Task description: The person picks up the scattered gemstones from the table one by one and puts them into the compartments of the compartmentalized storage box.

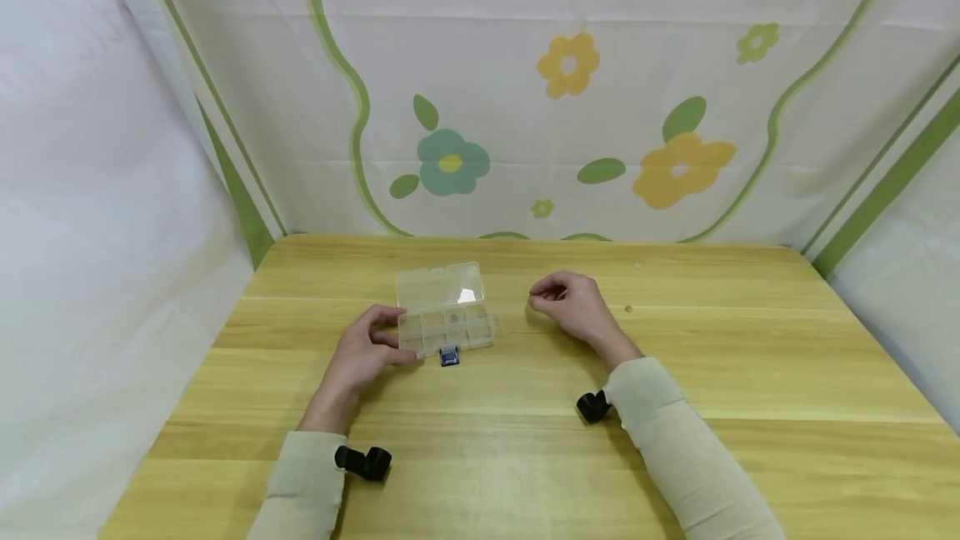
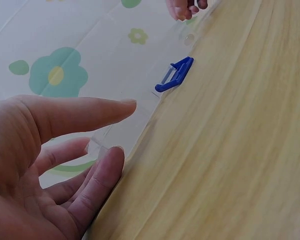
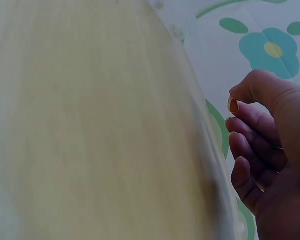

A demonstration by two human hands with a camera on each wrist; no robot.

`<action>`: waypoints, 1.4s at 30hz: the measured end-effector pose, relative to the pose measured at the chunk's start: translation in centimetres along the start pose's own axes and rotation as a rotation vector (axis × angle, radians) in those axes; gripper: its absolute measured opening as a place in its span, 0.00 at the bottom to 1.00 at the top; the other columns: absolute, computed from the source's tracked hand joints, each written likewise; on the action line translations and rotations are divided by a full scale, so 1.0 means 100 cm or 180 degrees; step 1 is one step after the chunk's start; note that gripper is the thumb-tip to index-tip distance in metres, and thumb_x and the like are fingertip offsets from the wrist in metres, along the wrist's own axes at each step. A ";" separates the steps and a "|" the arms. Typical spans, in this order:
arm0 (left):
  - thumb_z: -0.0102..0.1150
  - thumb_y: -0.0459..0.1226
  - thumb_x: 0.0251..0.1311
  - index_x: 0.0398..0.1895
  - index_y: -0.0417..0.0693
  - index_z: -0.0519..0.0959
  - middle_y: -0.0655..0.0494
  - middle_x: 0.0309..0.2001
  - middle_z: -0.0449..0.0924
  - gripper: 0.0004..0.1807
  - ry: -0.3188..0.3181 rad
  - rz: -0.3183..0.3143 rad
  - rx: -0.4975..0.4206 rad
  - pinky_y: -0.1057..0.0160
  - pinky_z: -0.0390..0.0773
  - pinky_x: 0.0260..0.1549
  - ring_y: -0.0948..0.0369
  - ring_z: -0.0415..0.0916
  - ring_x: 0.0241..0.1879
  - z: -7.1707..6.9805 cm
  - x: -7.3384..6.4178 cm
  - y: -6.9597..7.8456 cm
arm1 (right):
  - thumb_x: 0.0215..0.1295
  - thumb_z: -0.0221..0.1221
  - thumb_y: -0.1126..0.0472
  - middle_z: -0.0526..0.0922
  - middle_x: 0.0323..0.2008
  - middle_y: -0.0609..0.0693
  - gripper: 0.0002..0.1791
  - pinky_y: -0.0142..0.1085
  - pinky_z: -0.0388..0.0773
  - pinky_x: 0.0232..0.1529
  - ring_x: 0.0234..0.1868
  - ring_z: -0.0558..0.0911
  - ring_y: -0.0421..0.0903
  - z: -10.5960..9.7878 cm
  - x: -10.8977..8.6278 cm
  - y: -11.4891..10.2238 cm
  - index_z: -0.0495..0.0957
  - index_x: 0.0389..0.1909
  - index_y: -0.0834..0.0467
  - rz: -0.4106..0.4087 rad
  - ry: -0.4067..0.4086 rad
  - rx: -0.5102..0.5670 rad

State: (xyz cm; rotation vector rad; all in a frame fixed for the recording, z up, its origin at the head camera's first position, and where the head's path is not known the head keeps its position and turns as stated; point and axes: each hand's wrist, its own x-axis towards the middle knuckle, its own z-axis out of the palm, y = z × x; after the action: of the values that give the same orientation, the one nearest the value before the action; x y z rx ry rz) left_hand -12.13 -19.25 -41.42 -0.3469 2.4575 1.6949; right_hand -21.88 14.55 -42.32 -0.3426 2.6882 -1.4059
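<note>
A clear plastic compartment box (image 1: 411,347) stands on the table with its lid (image 1: 438,286) raised at the back. Its blue latch (image 1: 449,356) sticks out at the front. My left hand (image 1: 363,352) holds the box by its left end, thumb at the front corner and fingers along the side and back. One small round greyish piece (image 1: 453,318) shows in a back compartment. To the right of the box, my right hand (image 1: 573,307) is raised over the table. Its thumb and forefinger pinch a tiny orange-brown piece (image 3: 233,104), mostly hidden by the fingertips.
A small brown round piece (image 1: 628,308) lies on the wooden table (image 1: 510,465) right of my right hand. Farther back is a small clear piece (image 1: 637,266). A white flowered cloth (image 1: 480,65) hangs behind the table's back edge, with white cloth at both sides.
</note>
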 end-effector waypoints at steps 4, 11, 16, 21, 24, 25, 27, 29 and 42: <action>0.85 0.32 0.48 0.70 0.50 0.78 0.45 0.65 0.79 0.42 0.0017 -0.0028 -0.0038 0.60 0.72 0.49 0.53 0.79 0.50 0.000 0.001 0.001 | 0.69 0.71 0.57 0.89 0.43 0.52 0.08 0.42 0.81 0.47 0.43 0.84 0.48 0.009 0.001 -0.005 0.89 0.45 0.54 -0.0110 -0.0015 0.0078; 0.85 0.32 0.48 0.70 0.50 0.78 0.45 0.67 0.78 0.42 0.0006 -0.0013 -0.0012 0.60 0.73 0.49 0.52 0.79 0.51 0.000 0.001 0.000 | 0.68 0.72 0.59 0.89 0.42 0.50 0.06 0.41 0.81 0.47 0.42 0.84 0.46 0.025 0.000 -0.015 0.90 0.43 0.54 -0.0239 -0.0077 0.0132; 0.85 0.31 0.48 0.69 0.50 0.78 0.45 0.64 0.79 0.41 0.0019 -0.0056 -0.0012 0.59 0.72 0.49 0.52 0.79 0.51 0.000 0.001 -0.001 | 0.68 0.72 0.59 0.88 0.40 0.48 0.04 0.41 0.81 0.45 0.41 0.83 0.46 0.035 -0.001 -0.022 0.90 0.42 0.52 -0.0298 -0.0169 0.0157; 0.85 0.32 0.48 0.69 0.52 0.78 0.45 0.62 0.80 0.41 0.0019 -0.0090 -0.0031 0.58 0.71 0.50 0.52 0.78 0.51 0.000 0.003 0.001 | 0.68 0.72 0.60 0.88 0.40 0.47 0.04 0.38 0.81 0.43 0.40 0.83 0.45 0.042 -0.001 -0.029 0.91 0.41 0.51 -0.0475 -0.0244 0.0157; 0.85 0.31 0.48 0.69 0.52 0.78 0.45 0.62 0.80 0.41 0.0015 -0.0094 -0.0048 0.58 0.71 0.50 0.52 0.78 0.52 0.000 0.004 0.002 | 0.67 0.73 0.61 0.88 0.39 0.47 0.04 0.36 0.81 0.41 0.39 0.83 0.44 0.045 -0.001 -0.032 0.91 0.41 0.51 -0.0574 -0.0271 0.0168; 0.85 0.31 0.47 0.69 0.52 0.78 0.45 0.62 0.80 0.41 0.0014 -0.0098 -0.0045 0.58 0.71 0.50 0.52 0.78 0.51 0.000 0.004 0.001 | 0.67 0.73 0.61 0.87 0.39 0.47 0.05 0.35 0.80 0.41 0.39 0.83 0.44 0.047 -0.001 -0.033 0.92 0.42 0.52 -0.0610 -0.0279 0.0164; 0.85 0.32 0.48 0.69 0.51 0.78 0.45 0.62 0.80 0.41 0.0013 -0.0091 -0.0015 0.58 0.71 0.50 0.52 0.78 0.51 -0.001 0.003 0.001 | 0.67 0.73 0.61 0.87 0.38 0.47 0.05 0.34 0.80 0.40 0.39 0.83 0.44 0.050 -0.001 -0.033 0.92 0.41 0.52 -0.0662 -0.0293 0.0175; 0.84 0.32 0.49 0.69 0.51 0.78 0.46 0.62 0.80 0.41 0.0010 -0.0081 0.0003 0.59 0.71 0.50 0.52 0.78 0.51 -0.002 0.003 0.001 | 0.66 0.74 0.62 0.87 0.37 0.47 0.04 0.34 0.80 0.40 0.38 0.82 0.44 0.052 -0.002 -0.035 0.92 0.41 0.52 -0.0716 -0.0303 0.0184; 0.85 0.31 0.48 0.70 0.51 0.77 0.44 0.64 0.79 0.42 -0.0030 -0.0082 -0.0009 0.59 0.72 0.48 0.51 0.77 0.53 -0.001 0.001 0.003 | 0.65 0.75 0.62 0.86 0.36 0.46 0.05 0.33 0.78 0.37 0.36 0.79 0.44 0.061 -0.007 -0.047 0.92 0.40 0.51 -0.0796 -0.0416 0.0132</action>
State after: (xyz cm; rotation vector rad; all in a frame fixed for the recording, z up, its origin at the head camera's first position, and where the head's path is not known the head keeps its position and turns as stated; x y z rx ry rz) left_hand -12.34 -19.31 -41.14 -0.3683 2.4336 1.6861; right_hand -19.34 7.27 -42.02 -0.7620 2.5775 -1.4402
